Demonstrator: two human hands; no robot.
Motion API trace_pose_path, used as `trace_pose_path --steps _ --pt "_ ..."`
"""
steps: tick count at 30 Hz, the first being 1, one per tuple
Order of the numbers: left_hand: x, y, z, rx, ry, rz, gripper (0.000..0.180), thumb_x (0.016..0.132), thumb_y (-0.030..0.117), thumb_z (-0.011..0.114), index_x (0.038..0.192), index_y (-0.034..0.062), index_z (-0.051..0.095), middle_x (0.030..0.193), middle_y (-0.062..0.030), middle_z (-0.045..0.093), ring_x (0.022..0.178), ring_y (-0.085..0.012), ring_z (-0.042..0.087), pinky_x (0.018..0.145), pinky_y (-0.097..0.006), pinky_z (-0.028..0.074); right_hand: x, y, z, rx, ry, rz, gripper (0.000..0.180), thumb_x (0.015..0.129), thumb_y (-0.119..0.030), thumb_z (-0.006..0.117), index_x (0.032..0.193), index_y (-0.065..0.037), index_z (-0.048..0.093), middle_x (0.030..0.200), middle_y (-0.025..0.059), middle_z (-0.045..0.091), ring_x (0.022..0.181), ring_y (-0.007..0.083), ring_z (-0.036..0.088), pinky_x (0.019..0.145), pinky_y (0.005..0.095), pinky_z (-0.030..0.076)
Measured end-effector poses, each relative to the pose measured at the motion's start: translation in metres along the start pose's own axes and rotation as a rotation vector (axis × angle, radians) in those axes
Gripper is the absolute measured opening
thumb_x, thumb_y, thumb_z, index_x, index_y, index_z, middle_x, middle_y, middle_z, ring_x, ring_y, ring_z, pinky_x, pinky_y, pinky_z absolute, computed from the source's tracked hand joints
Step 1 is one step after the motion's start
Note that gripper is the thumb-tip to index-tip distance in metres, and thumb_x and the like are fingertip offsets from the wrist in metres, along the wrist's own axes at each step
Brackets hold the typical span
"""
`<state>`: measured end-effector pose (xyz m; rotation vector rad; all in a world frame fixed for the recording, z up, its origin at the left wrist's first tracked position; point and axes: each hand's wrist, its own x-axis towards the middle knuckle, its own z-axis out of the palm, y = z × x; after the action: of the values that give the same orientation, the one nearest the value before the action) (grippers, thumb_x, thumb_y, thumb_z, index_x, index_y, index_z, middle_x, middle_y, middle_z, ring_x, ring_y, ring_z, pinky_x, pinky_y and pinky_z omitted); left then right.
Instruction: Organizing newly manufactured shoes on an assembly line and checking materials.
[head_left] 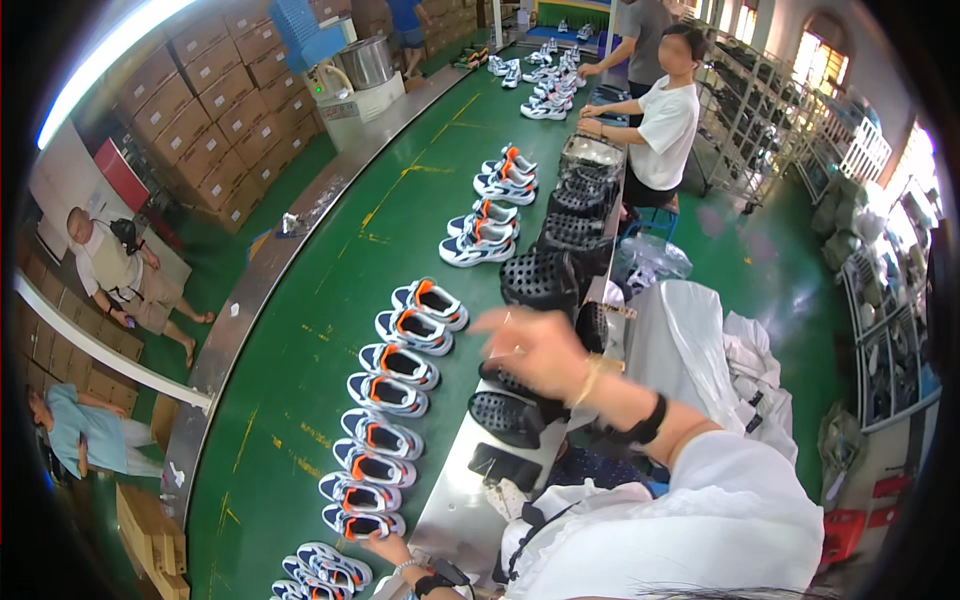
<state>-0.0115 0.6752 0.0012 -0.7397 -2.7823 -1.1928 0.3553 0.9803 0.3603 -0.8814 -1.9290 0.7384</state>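
A row of white and navy sneakers with orange linings (392,398) stands on the green conveyor belt, openings up. At the near end of this row, my left hand (388,548) touches the edge of the closest sneaker (362,524), its fingers partly extended and partly hidden. My right hand (535,350) is raised over the belt's right edge, beside the far end of the row. Its fingers reach leftward, apart and slightly blurred, with nothing visible in them. Beneath and around it lie black perforated shoe-shaped shells (505,418) on the metal ledge (455,500).
More sneakers stand ahead (480,240) and at the near left (318,572). Along the right ledge, a person in a white shirt (665,130) sits facing the belt. White plastic sheeting (680,340) lies right of my arm. Stacked cartons (215,110) and other people are beyond the belt.
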Motion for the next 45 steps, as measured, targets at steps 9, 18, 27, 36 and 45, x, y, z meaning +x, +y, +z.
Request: trace_pose_path --steps 9,18,27,36,45 --pt "0.059 0.125 -0.002 0.557 -0.683 0.03 0.062 0.07 0.05 0.065 0.101 -0.0026 0.061 0.114 -0.0222 0.057 0.106 -0.0352 0.055 0.089 -0.041 0.045 0.019 0.165 -0.173 -0.21 -0.111 0.43 0.059 0.079 -0.029 0.07 0.129 -0.006 0.048 0.122 0.0081 0.057 0.113 0.0195 0.053 0.096 0.032 0.04" --pt "0.11 0.033 0.09 0.666 -1.116 0.016 0.067 0.074 0.042 0.062 0.126 0.0009 0.051 0.131 -0.0236 0.048 0.114 -0.039 0.052 0.099 -0.043 0.039 0.018 0.172 -0.184 -0.112 -0.146 0.371 0.054 0.076 -0.02 0.074 0.123 -0.007 0.052 0.107 0.0091 0.062 0.096 0.0142 0.059 0.087 0.0303 0.046" --pt "0.024 -0.005 0.06 0.416 -0.611 0.23 0.061 0.082 0.041 0.053 0.128 0.0022 0.049 0.132 -0.021 0.049 0.123 -0.0373 0.044 0.102 -0.048 0.035 0.04 0.066 -0.119 0.089 0.25 0.21 0.043 0.079 -0.005 0.068 0.118 0.001 0.051 0.09 0.0058 0.065 0.076 0.0083 0.059 0.069 0.0225 0.047" --pt "0.003 0.111 -0.002 0.573 -0.157 -0.008 0.087 0.073 0.039 0.062 0.139 -0.0063 0.028 0.147 -0.0183 0.027 0.139 -0.0304 0.02 0.112 -0.05 0.01 -0.031 -0.009 0.163 -0.399 -0.731 -0.12 0.042 0.08 -0.037 0.067 0.094 0.002 0.058 0.073 0.0192 0.064 0.068 0.0363 0.063 0.061 0.0429 0.049" --pt "-0.049 0.108 -0.019 0.386 -0.084 -0.112 0.051 0.074 0.022 0.067 0.122 0.0112 0.054 0.133 -0.0138 0.042 0.133 -0.0382 0.026 0.108 -0.056 0.019 -0.103 -0.013 0.371 -0.437 -1.022 -0.39 0.03 0.076 -0.034 0.07 0.078 -0.004 0.067 0.076 0.014 0.066 0.074 0.0303 0.066 0.065 0.0412 0.052"
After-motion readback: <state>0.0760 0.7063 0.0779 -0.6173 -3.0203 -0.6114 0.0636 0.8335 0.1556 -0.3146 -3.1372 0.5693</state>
